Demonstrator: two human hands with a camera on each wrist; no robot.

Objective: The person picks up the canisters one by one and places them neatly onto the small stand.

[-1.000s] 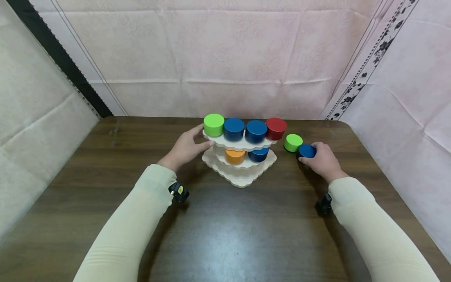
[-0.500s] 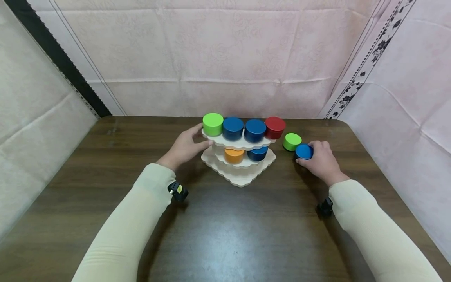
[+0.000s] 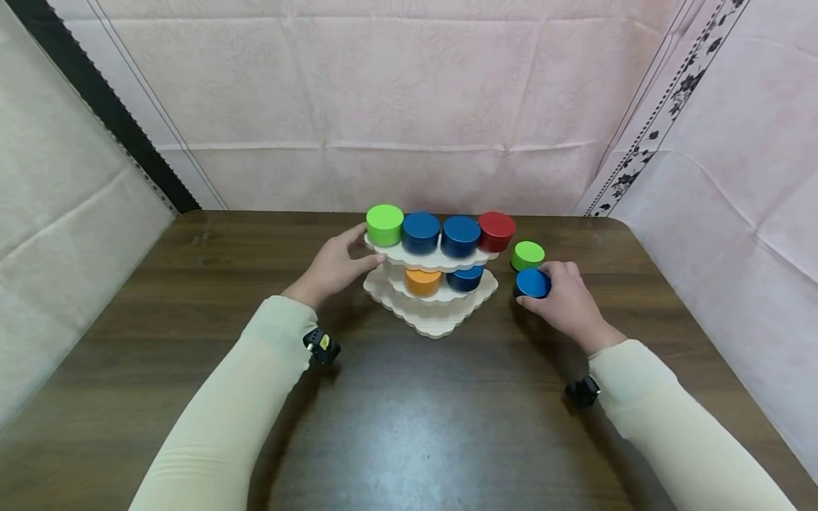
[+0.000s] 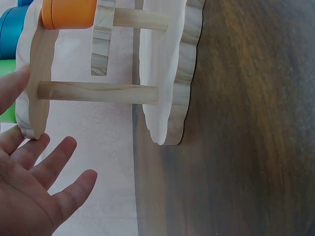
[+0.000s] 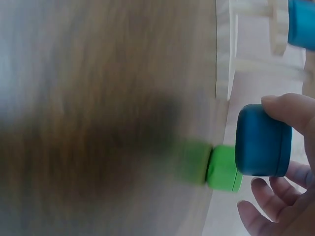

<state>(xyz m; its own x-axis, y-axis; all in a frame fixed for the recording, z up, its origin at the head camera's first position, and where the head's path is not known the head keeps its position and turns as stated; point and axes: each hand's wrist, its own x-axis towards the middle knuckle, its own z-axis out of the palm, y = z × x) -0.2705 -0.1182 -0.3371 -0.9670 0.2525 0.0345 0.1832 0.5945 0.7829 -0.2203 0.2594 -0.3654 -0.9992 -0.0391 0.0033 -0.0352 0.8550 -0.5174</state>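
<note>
A pale wooden three-tiered stand point(image 3: 436, 325) with scalloped edges stands on the table. My left hand point(image 3: 331, 270) grips the left end of its top tier, thumb in front; the other fingers spread loosely in the left wrist view. My right hand point(image 3: 571, 305) holds a blue cylinder point(image 5: 261, 140) between thumb and fingers, raised off the table to the right of the stand. On the top tier sit a green cylinder point(image 3: 385, 227), two blue cylinders point(image 3: 420, 234) and a red cylinder point(image 3: 496, 233). An orange cylinder point(image 3: 422, 283) and another blue one occupy the middle tier.
A second green cylinder point(image 3: 527, 256) rests on the brown wooden table point(image 3: 409, 426), just behind the held blue one. Pale cloth point(image 3: 409, 106) hangs behind the table and along both sides.
My right hand has carried the blue cylinder left and slightly toward me, nearer the stand. The left hand keeps its hold on the top tier.
</note>
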